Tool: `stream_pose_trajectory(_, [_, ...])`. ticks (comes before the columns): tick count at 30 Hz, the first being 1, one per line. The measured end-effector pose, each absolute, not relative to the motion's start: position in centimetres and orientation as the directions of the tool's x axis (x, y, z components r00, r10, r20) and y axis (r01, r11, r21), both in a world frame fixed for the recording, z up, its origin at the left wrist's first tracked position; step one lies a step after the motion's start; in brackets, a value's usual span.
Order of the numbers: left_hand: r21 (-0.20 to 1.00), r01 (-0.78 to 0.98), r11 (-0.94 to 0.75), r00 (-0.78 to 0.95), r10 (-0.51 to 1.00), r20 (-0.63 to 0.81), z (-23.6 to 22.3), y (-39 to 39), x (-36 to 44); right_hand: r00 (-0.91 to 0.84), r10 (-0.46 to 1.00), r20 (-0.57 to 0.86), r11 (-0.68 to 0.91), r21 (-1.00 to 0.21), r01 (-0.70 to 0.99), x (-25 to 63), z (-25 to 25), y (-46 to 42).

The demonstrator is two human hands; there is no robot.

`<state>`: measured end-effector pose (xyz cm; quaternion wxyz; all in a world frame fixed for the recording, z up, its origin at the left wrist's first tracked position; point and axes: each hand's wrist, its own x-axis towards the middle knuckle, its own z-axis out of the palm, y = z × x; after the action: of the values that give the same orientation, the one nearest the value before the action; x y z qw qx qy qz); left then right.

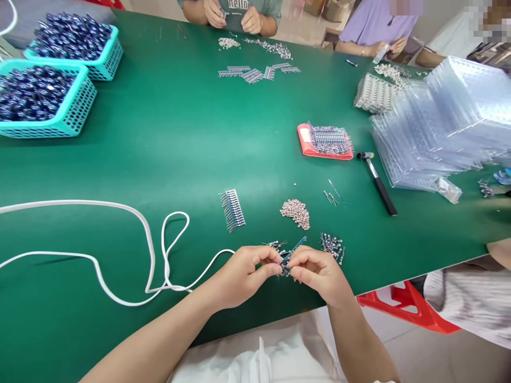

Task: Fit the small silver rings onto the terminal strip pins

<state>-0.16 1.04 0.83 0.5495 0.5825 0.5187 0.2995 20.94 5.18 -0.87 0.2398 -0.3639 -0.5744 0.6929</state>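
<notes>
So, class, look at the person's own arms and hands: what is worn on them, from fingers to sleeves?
The left hand and right hand are bare: no gloves, and no rings, watch or bracelet to be seen. The left forearm and right forearm are uncovered. A sliver of white by the right forearm may be a sleeve edge. Between them shows a loose white top.

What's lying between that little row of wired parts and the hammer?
A pile of tiny pinkish pieces, some loose wired parts and a thin blue strip, in the head view.
</notes>
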Motion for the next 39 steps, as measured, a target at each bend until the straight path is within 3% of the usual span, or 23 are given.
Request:
stream_pose_trajectory(8, [0.926,0.296,0.233,0.347,0.877,-0.332,0.8,1.1,-0.3,-0.593,0.773,-0.223,-0.08,-0.963,0.259,21.2,-1.1,5.0])
stream_pose_trajectory(12, [0.916,0.301,0.264,0.274,0.897,-0.348,0.9,1.2,-0.8,-0.572,0.805,-0.157,0.058,-0.939,0.339,21.0,-0.6,5.6])
stream_pose_trajectory(17, [0.918,0.278,0.282,0.095,0.943,-0.318,0.7,1.4,-1.5,-0.524,0.851,-0.023,0.307,-0.788,0.533,20.8,-0.7,6.2])
stream_pose_trajectory(21, [0.929,0.236,0.285,0.041,0.952,-0.303,0.6,1.6,-1.5,-0.595,0.803,-0.035,0.423,-0.671,0.61,20.8,-1.0,6.3])
stream_pose_trajectory(25, [0.93,0.206,0.304,0.03,0.948,-0.316,0.5,1.6,-1.4,-0.631,0.774,-0.045,0.484,-0.6,0.637,21.4,-0.8,7.0])
stream_pose_trajectory(30, [0.925,0.191,0.328,0.039,0.939,-0.341,0.6,1.6,-1.4,-0.546,0.834,0.076,0.521,-0.43,0.737,21.9,-1.2,8.9])
stream_pose_trajectory(34, [0.923,0.194,0.333,0.046,0.937,-0.347,0.6,1.5,-1.3,-0.583,0.803,0.126,0.59,-0.312,0.745,21.6,-2.1,9.7])
stream_pose_trajectory(36, [0.922,0.192,0.337,0.044,0.935,-0.351,0.5,1.5,-1.3,-0.599,0.791,0.122,0.605,-0.296,0.739,21.4,-2.4,9.7])
stream_pose_trajectory(39, [0.919,0.185,0.347,0.045,0.931,-0.361,0.5,1.5,-1.3,-0.593,0.801,0.081,0.576,-0.371,0.728,21.5,-2.2,9.5])
